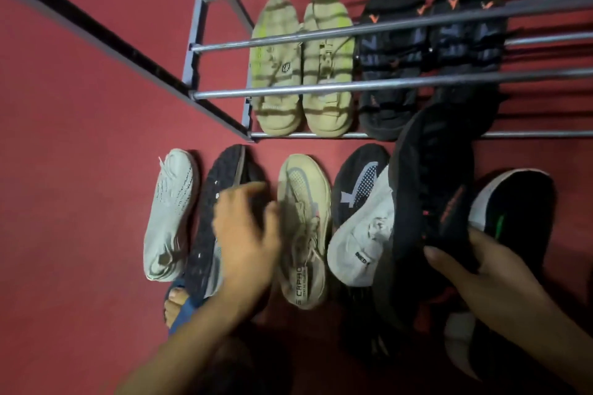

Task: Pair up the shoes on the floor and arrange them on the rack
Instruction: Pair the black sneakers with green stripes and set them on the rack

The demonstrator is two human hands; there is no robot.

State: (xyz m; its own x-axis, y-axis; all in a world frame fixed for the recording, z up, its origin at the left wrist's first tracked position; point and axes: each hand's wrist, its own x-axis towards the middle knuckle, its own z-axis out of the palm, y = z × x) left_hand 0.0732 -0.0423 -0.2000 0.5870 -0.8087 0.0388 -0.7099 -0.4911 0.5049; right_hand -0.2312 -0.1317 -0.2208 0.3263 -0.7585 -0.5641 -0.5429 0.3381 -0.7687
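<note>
My right hand (475, 269) grips the heel of a black shoe with orange marks (430, 189), lifted above the floor row and pointing toward the rack. My left hand (247, 231), blurred and with fingers spread, hovers over a dark shoe lying on its side (221, 189), holding nothing. On the red floor lie a pale grey knit shoe (170, 212), a beige shoe (305, 228), a black and white shoe (359, 189) and a black shoe with a green mark (513, 202). On the rack's lowest shelf (529, 135) stand a beige pair (301, 70) and a black pair with orange accents (426, 42).
The metal rack's upper bars (353, 86) cross above the stored pairs, and its dark frame leg (128, 51) runs diagonally at left. My foot in a blue sandal (176, 301) rests behind the dark shoe. More dark shoes lie heaped at the lower right (417, 314).
</note>
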